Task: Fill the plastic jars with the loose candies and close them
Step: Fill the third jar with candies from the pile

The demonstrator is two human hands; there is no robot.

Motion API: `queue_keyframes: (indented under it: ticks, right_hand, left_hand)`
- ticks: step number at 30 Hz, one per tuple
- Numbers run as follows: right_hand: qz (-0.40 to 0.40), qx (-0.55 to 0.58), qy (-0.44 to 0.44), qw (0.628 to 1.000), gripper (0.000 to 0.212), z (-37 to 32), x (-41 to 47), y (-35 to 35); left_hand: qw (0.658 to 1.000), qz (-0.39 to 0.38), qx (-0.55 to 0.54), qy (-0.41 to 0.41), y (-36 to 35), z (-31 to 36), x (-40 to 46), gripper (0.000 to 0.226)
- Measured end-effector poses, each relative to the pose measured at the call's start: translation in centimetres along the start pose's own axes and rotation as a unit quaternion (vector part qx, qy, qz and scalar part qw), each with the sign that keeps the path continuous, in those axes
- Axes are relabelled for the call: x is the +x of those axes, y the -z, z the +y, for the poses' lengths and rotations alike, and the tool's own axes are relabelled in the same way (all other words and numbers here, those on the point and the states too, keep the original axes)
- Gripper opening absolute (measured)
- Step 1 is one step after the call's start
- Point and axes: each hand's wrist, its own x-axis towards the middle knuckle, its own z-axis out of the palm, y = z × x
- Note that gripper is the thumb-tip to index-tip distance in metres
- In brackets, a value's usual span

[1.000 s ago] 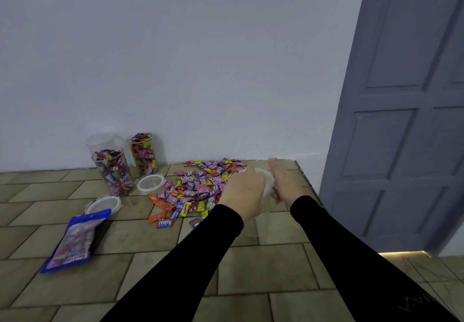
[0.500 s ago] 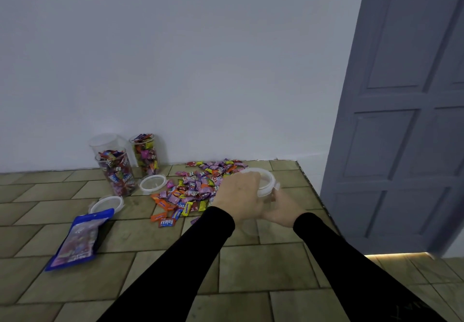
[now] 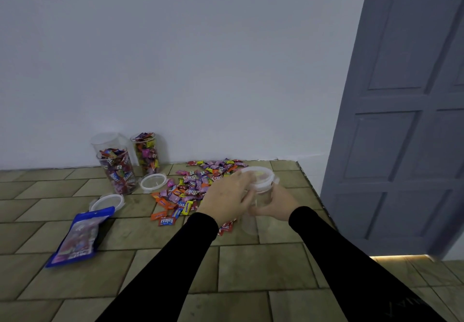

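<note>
Hands (image 3: 251, 202) between candies (image 3: 194, 186), door (image 3: 401, 133).

The jars (image 3: 116, 171) are clear, smooth plastic; their loose lids (image 3: 153, 182) are milky translucent plastic. The candies (image 3: 190, 191) wear glossy, crinkled wrappers, and the blue pouch (image 3: 77, 237) is shiny plastic film. The tiled floor (image 3: 263, 266) looks matt and mottled, the wall (image 3: 200, 58) smooth matt paint, the panelled door (image 3: 406, 120) matt grey.

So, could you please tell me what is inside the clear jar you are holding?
The held jar looks empty through its clear wall. The left hand and right hand cover part of it, and its lid is on.
</note>
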Motion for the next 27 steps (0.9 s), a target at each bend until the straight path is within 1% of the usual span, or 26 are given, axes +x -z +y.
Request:
queue_keyframes:
  ticks: [1,3,5,7,10,12,13,15,16,18,20,21,22,24,27]
  right_hand:
    - [0.004,0.009,0.000,1.000,0.091,0.1,0.0,0.0]
    - [0.015,0.020,-0.003,1.000,0.097,0.4,0.0,-0.1]
    - [0.019,0.018,-0.005,1.000,0.105,0.6,-0.1,-0.1]
    - [0.015,0.022,-0.005,1.000,0.112,0.7,-0.1,-0.2]
    - [0.013,0.015,-0.014,1.000,0.105,0.3,-0.2,0.0]
    - [0.016,0.012,-0.018,1.000,0.096,0.3,-0.2,0.1]
    - [0.017,0.015,-0.016,1.000,0.093,0.2,-0.3,0.1]
    - [0.022,0.020,-0.017,0.999,0.093,0.0,-0.4,0.1]
    - [0.022,0.022,-0.021,0.999,0.094,-0.1,-0.4,0.0]
    - [0.014,0.022,-0.033,0.999,0.097,-0.2,-0.4,0.0]
    - [-0.003,0.029,-0.046,0.998,0.103,-0.4,-0.4,0.1]
    - [-0.013,0.029,-0.050,0.998,0.105,-0.5,-0.5,0.2]
    - [-0.021,0.026,-0.050,0.998,0.105,-0.7,-0.6,0.2]
    - [-0.031,0.007,-0.052,0.998,0.103,-1.1,-0.8,0.4]
    - [-0.051,-0.032,-0.055,0.997,0.105,-1.1,-1.0,1.0]
  left_hand:
    - [1.000,0.022,-0.017,0.003,-0.1,-0.1,0.0,0.050]
    - [0.997,0.063,-0.039,0.024,0.0,-0.2,0.2,0.041]
    - [0.993,0.088,-0.056,0.062,0.1,-0.2,0.5,0.036]
    - [0.983,0.117,-0.076,0.117,0.4,-0.4,0.5,0.037]
    - [0.957,0.173,-0.130,0.194,0.8,-1.1,0.2,0.034]
    - [0.940,0.181,-0.143,0.250,0.8,-1.9,-0.2,0.031]
    - [0.937,0.168,-0.134,0.276,0.7,-2.3,-0.5,0.028]
    - [0.936,0.107,-0.098,0.320,-0.1,-3.4,-1.4,0.019]
    - [0.939,0.058,-0.071,0.330,-0.5,-3.9,-1.9,0.018]
    - [0.940,-0.075,-0.039,0.329,-1.7,-4.5,-2.6,0.019]
    - [0.924,-0.200,-0.070,0.318,-3.0,-4.6,-3.0,0.020]
    - [0.916,-0.239,-0.090,0.310,-3.6,-4.5,-3.2,0.020]
    - [0.912,-0.258,-0.101,0.303,-4.1,-4.4,-3.5,0.021]
    - [0.914,-0.260,-0.103,0.292,-4.9,-3.9,-4.0,0.021]
    - [0.926,-0.265,-0.067,0.262,-5.6,-3.5,-4.4,0.021]
